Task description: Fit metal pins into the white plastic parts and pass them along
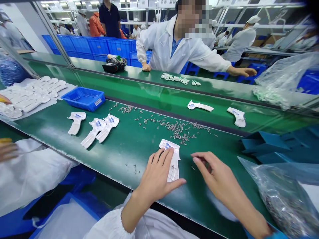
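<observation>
Green bench is strewn w/ metal bits, blue bins lined up behind, white part partly covered by spread L hand, R hand nearly pinched, contents unclear.

White piece partly under left fingers

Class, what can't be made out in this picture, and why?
Head view:
Middle of the white part: covered by the left hand.
Anything inside the right hand: hidden by its curl.
Shape of the silvery pieces: too small.
Rest of nearest clear bag: cut off by right edge.
</observation>
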Action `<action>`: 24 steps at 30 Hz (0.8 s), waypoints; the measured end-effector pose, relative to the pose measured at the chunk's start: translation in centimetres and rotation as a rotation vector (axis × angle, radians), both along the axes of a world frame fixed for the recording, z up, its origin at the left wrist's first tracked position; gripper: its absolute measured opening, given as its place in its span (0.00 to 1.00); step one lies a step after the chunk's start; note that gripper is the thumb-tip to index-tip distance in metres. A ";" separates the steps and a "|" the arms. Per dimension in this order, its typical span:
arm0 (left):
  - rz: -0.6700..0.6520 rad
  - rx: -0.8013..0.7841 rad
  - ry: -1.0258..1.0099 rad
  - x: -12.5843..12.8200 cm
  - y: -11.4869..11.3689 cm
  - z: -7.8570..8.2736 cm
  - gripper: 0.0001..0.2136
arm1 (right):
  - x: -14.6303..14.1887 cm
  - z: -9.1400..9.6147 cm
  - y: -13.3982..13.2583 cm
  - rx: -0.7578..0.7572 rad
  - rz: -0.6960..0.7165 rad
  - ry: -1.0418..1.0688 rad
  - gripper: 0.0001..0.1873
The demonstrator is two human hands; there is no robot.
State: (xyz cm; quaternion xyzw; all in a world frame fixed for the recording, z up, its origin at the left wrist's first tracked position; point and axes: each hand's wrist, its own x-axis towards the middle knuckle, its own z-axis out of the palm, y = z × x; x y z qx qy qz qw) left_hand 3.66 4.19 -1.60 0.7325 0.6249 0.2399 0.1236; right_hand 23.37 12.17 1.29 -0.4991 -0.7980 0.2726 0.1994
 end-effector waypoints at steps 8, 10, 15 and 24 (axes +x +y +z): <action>-0.007 0.061 -0.042 -0.2 -0.1 0.0 0.33 | 2.7 -1.5 -1.4 0.003 0.066 -0.180 0.15; -0.010 0.054 -0.030 -0.2 -0.1 0.0 0.33 | 2.0 -1.8 -1.1 0.018 0.082 -0.178 0.13; -0.019 0.107 -0.041 -0.3 -0.3 0.1 0.38 | 0.8 -0.6 -0.6 -0.059 0.125 -0.088 0.13; -0.059 0.495 -0.170 -0.2 -1.0 0.5 0.12 | -3.0 2.4 -1.4 -0.320 0.299 0.144 0.19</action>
